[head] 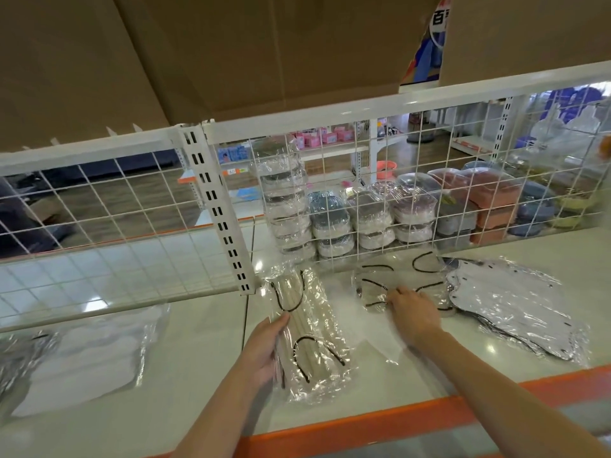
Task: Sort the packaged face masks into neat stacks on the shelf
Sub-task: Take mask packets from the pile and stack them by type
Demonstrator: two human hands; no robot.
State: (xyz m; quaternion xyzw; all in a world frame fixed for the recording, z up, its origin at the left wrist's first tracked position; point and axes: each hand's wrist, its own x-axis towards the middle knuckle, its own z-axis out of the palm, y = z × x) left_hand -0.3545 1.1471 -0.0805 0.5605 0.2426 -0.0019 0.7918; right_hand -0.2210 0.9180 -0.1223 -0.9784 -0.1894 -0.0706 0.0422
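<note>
A stack of beige face masks with black ear loops, in clear wrappers [310, 332], stands on edge on the white shelf [205, 385]. My left hand [264, 352] grips its left side. My right hand [413, 314] reaches further back and its fingers rest on a loose pile of wrapped masks with black loops [373, 292]. To the right lies a spread stack of silvery wrapped masks [515, 305]. A white wrapped pack [86, 358] lies at the left. One flat white mask packet [377, 342] sits under my right wrist.
A white wire grid panel [330, 200] closes the back of the shelf, with a slotted upright post [218, 213]. Behind it stand stacked plastic containers [370, 219]. The shelf's front edge is orange [363, 421]. Cardboard boxes [198, 54] sit overhead.
</note>
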